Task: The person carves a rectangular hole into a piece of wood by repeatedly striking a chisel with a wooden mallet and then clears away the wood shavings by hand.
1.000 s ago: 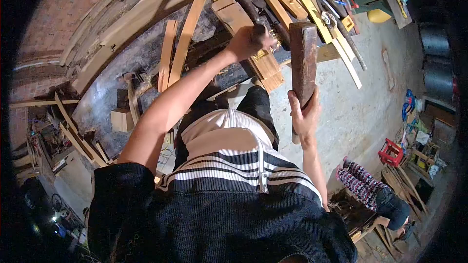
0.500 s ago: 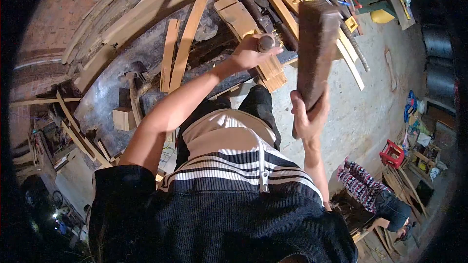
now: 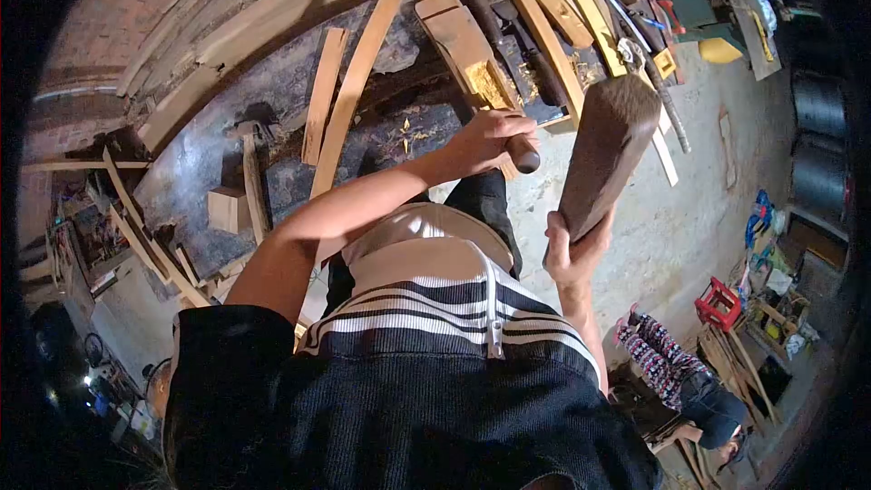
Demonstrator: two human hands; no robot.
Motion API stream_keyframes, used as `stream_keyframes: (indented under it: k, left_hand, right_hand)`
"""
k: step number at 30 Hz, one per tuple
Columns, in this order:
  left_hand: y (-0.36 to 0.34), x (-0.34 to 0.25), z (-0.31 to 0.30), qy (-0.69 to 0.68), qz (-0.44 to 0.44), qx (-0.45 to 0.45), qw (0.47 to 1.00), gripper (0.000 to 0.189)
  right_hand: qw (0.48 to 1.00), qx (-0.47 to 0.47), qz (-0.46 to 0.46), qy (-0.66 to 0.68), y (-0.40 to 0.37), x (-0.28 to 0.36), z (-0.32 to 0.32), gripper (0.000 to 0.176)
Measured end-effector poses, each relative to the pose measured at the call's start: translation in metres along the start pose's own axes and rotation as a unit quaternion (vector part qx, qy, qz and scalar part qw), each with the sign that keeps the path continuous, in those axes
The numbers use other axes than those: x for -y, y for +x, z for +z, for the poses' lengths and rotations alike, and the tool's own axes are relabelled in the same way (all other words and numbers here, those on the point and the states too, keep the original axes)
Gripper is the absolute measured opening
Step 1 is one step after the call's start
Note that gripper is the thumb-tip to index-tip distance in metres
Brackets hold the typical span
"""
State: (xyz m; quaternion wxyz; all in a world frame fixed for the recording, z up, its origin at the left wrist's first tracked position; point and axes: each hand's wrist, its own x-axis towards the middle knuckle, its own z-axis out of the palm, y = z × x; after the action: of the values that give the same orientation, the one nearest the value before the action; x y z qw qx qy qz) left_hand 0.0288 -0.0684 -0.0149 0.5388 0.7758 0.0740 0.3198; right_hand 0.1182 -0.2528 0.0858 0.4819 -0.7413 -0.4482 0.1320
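Observation:
My left hand (image 3: 490,141) is closed around a chisel, whose rounded wooden handle (image 3: 523,155) points back toward me; its blade is hidden. Under and beyond this hand lies a pale wooden workpiece (image 3: 454,29) with a cut recess full of yellow wood chips (image 3: 488,83). In my right hand (image 3: 578,249) is a heavy brown wooden mallet (image 3: 606,154), gripped at its lower end and raised to the right of the workpiece. The two hands are apart, and the mallet does not touch the chisel.
Long wooden strips (image 3: 367,63) lie across the dark workbench (image 3: 218,118). A hammer (image 3: 252,168) and a wood block (image 3: 229,210) are at left. Dark tools (image 3: 535,59) lie beside the workpiece. Another person (image 3: 685,381) is at lower right, near a red stool (image 3: 718,304).
My left hand has moved toward me along the workpiece, tilting the chisel handle and uncovering the chip-filled recess. The mallet, blurred before, now appears lower and farther right.

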Motion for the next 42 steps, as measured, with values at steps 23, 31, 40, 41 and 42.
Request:
stream_keyframes:
  k: [23, 31, 40, 41, 42]
  left_hand:
    - [0.023, 0.005, -0.026, -0.012, -0.032, -0.086, 0.996, 0.023]
    - [0.004, 0.02, -0.004, 0.144, 0.056, -0.09, 0.984, 0.023]
    - [-0.007, 0.016, 0.001, 0.037, -0.02, -0.036, 0.998, 0.022]
    - [-0.009, 0.023, -0.004, 0.085, -0.017, -0.023, 0.996, 0.018]
    - [-0.009, 0.026, -0.008, -0.012, -0.061, -0.068, 0.996, 0.014]
  right_hand:
    - [0.99, 0.041, 0.126, 0.053, 0.016, -0.001, 0.002, 0.039]
    - [0.973, 0.164, 0.07, -0.149, 0.014, -0.011, 0.011, 0.054]
    - [0.971, 0.18, 0.119, -0.103, 0.027, 0.014, 0.012, 0.045]
    - [0.981, 0.148, 0.071, -0.1, 0.024, 0.003, 0.014, 0.042]
    - [0.978, 0.146, 0.075, -0.127, 0.027, -0.001, 0.013, 0.043]
